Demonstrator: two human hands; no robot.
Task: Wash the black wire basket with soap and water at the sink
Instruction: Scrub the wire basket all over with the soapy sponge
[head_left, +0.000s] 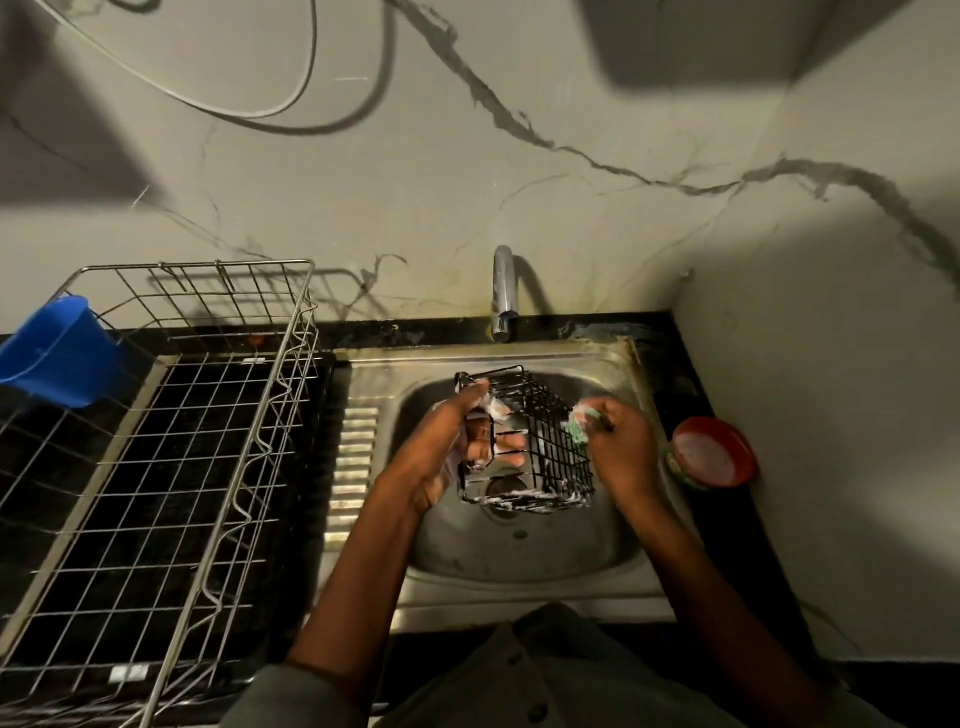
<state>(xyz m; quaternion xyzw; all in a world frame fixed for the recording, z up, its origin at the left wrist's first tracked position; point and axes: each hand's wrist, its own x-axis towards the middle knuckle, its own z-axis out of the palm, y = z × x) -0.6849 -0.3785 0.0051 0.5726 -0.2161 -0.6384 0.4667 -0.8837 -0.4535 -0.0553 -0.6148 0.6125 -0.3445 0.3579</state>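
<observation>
The black wire basket (545, 447) is held tilted over the steel sink (524, 566), its wires streaked with white foam. My left hand (452, 447) grips the basket's left side, with fingers reaching inside through the open top. My right hand (618, 441) pinches a green scrub pad (579, 423) covered in suds and presses it against the basket's right side. The chrome tap (504, 296) stands behind the sink; no water stream is visible.
A red tub of white soap (714, 452) sits on the black counter right of the sink, by the wall. A large steel wire dish rack (156, 447) fills the counter to the left, with a blue plastic cup (57, 353) hung on its far left corner.
</observation>
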